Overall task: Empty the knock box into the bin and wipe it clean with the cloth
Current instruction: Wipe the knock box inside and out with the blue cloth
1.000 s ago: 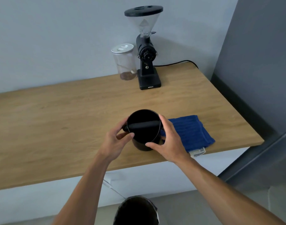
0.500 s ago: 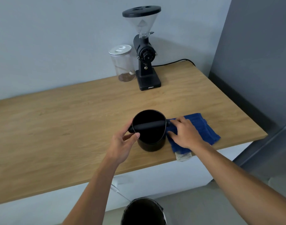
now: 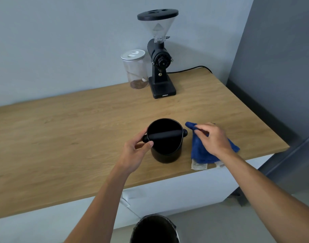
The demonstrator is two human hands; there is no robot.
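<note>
The black round knock box [image 3: 165, 149] stands upright on the wooden counter [image 3: 66, 137], its black bar across the open top. My left hand [image 3: 135, 153] grips the box's left side at the bar's end. Just right of the box, my right hand [image 3: 214, 137] pinches the blue cloth [image 3: 199, 151] and lifts one corner, while the rest lies on the counter near the front edge. The dark bin [image 3: 154, 229] sits on the floor below the counter's front edge, partly cut off by the frame.
A black coffee grinder [image 3: 160, 67] with a clear hopper and a clear lidded jar [image 3: 135, 71] stand at the back against the wall. A black cable [image 3: 190, 69] runs from the grinder. A grey wall [image 3: 281, 67] bounds the counter's right end.
My right hand left the knock box, moved right onto the blue cloth and pinched it up by a corner. My left hand kept its hold on the box.
</note>
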